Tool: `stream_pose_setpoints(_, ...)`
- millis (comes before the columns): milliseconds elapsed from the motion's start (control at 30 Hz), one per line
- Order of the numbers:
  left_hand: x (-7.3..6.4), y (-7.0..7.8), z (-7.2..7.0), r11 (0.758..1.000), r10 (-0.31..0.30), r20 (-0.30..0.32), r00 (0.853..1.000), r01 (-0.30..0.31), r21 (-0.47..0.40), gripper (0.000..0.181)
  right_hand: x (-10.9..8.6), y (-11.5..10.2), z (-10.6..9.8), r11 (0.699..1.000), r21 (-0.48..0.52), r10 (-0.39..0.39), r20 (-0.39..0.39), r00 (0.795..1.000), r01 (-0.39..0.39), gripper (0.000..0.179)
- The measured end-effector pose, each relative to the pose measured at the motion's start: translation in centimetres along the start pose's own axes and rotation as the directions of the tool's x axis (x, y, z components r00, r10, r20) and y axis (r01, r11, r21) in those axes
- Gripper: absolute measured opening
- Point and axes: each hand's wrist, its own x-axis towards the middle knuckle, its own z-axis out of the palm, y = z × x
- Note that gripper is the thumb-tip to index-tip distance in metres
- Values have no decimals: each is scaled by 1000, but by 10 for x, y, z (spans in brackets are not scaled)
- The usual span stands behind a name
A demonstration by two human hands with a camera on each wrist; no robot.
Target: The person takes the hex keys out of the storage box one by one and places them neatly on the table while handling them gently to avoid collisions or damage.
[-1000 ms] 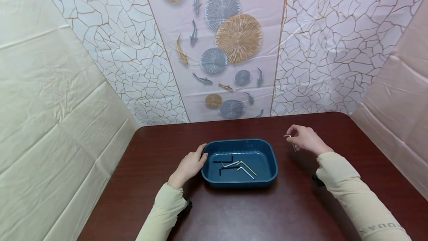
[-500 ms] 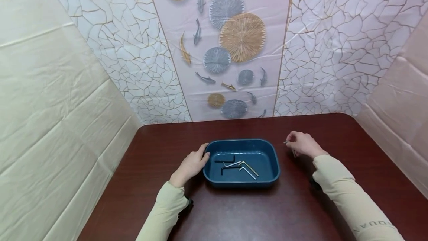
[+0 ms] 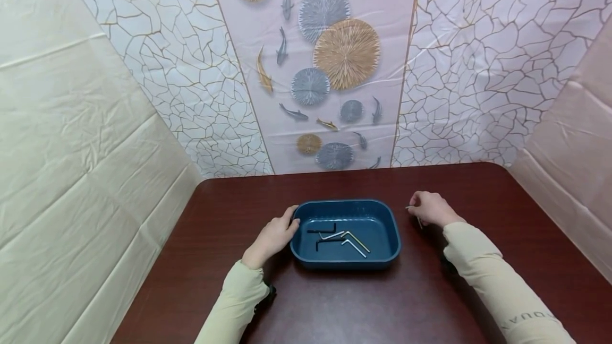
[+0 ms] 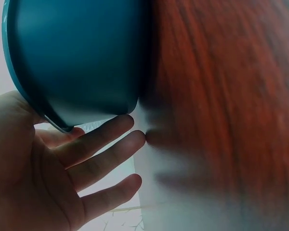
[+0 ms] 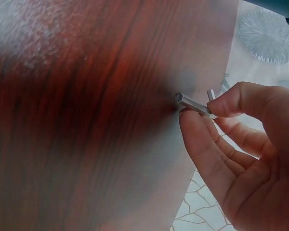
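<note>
My left hand [image 3: 272, 235] holds the left end of a blue tray [image 3: 344, 265], its thumb over the rim. In the left wrist view the other fingers [image 4: 103, 161] spread along the tray's outer wall, the longest reaching down close to the tabletop. To the right of the tray, my right hand [image 3: 432, 210] pinches a silver hex key [image 5: 195, 105] between thumb and fingertips, low over the table. One arm's hexagonal end points out past the fingertips. Inside the tray lie several more hex keys: black ones [image 3: 321, 231], a silver one [image 3: 355, 248] and a yellowish one [image 3: 358, 241].
The dark red wooden table [image 3: 229, 211] carries the tray near its middle. A patterned backdrop [image 3: 334, 121] stands behind its far edge, with pale cloth walls [image 3: 95, 174] at both sides.
My right hand has lowered towards the table and shifted slightly left, still pinching the silver hex key. The head view has turned a little; my left hand stays at the tray.
</note>
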Motion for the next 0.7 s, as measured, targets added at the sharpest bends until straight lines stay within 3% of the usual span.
stream_pose_setpoints(367, 1, -2, 1, 1000, 12, -10, 1000, -12, 11, 48, 2, -1, 2, 999, -41, 33, -5, 999, -33, 16)
stream_pose_setpoints(700, 2, -4, 1, 1000, 22, 2, 1000, -22, 14, 50, 2, 1, 4, 991, -135, -7, -45, 999, 1, 16)
